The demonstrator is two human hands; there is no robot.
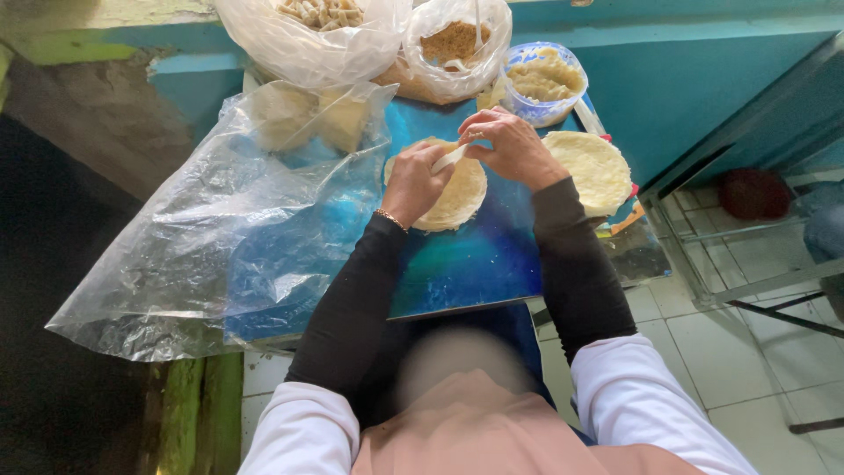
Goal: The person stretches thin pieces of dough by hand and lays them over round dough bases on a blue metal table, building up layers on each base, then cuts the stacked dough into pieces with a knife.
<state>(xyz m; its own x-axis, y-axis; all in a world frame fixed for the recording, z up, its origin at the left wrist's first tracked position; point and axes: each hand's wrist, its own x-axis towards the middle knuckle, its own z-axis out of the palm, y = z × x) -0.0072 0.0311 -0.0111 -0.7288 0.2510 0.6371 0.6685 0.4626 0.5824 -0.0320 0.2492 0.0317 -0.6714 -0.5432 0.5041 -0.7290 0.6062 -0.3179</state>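
My left hand (pixel 413 182) and my right hand (pixel 508 145) meet over a round pale wrapper stack (pixel 455 200) on the blue board (pixel 466 259). Both hands pinch a folded pale wrapper (pixel 450 157) between their fingers, just above the stack. A second stack of round wrappers (pixel 593 169) lies to the right of my right hand. Black sleeves cover both forearms, and a thin bracelet sits on my left wrist.
A large crumpled clear plastic bag (pixel 220 237) covers the left of the board. At the back stand a bag of pale chunks (pixel 321 35), a bag of brown crumbs (pixel 453 48) and a plastic tub of yellowish filling (pixel 545 81). A metal rack (pixel 747 264) stands right on tiled floor.
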